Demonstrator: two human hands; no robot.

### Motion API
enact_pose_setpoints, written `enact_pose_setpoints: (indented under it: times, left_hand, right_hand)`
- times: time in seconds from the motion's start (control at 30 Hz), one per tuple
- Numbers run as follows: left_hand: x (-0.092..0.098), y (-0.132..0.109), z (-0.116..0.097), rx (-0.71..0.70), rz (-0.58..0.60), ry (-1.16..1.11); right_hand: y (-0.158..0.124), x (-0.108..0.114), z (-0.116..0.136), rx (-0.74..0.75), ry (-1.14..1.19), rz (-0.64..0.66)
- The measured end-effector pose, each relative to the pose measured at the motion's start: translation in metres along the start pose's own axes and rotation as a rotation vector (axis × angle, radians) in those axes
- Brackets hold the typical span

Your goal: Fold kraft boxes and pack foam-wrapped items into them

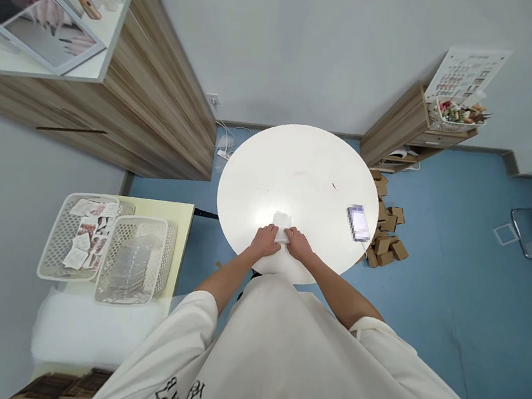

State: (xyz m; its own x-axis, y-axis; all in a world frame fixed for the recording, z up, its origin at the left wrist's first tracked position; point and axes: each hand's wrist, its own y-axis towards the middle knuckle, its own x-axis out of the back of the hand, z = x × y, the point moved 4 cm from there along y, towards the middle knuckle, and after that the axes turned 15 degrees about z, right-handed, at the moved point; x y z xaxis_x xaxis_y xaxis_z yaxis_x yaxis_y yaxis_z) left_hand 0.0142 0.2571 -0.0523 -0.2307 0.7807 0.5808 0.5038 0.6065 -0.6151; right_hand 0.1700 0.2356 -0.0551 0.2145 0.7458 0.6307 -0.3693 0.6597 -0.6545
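Observation:
At the near side of the round white table (pixel 300 152), a small white packet (pixel 282 219) lies between my hands; its wrapping looks pale and slightly see-through, and its contents do not show. My left hand (pixel 266 240) grips its left side with fingers curled. From the opposite side, my right hand (pixel 298 243) holds the right edge, thumb toward me. The two thumbs come close together along the packet's near edge. To the right on the tabletop lies a phone (pixel 359 224) with a lit screen, a cable running off the table's edge.
Left, a pale yellow table (pixel 181 228) bears a white basket of printed cards (pixel 48 251), a basket of clear plastic packs (pixel 162 245) and white wrapping (pixel 88 326). Small cardboard boxes (pixel 386 239) lie on the floor at right. Wooden cabinets (pixel 163 85) stand behind.

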Motion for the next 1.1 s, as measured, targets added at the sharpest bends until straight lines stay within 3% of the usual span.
enact_pose_setpoints:
  times: [0.17, 0.3, 0.43, 0.53, 0.67, 0.9, 1.1]
  left_hand:
    - [0.013, 0.000, 0.001, 0.040, 0.063, -0.097]
    - [0.010, 0.002, 0.003, 0.139, -0.095, -0.320]
    - [-0.002, -0.002, 0.003, 0.058, -0.200, -0.314]
    - [-0.011, -0.001, 0.004, 0.013, -0.119, -0.153]
    - [-0.017, 0.002, 0.009, 0.067, -0.016, -0.044]
    - [-0.011, 0.002, 0.017, 0.050, 0.024, -0.057]
    - [0.007, -0.008, 0.052, 0.132, -0.044, -0.076]
  right_hand:
    - [0.006, 0.011, -0.003, -0.035, 0.046, 0.033]
    - [0.023, 0.024, -0.009, -0.147, 0.180, 0.012]
    - [0.036, 0.031, -0.012, -0.246, 0.295, -0.040]
    - [0.040, 0.031, -0.013, -0.333, 0.337, -0.115]
    - [0.041, 0.026, -0.009, -0.399, 0.371, -0.173]
    - [0.049, 0.019, 0.001, -0.399, 0.519, -0.189]
    - [0.075, 0.020, 0.034, -0.266, 0.599, -0.157]
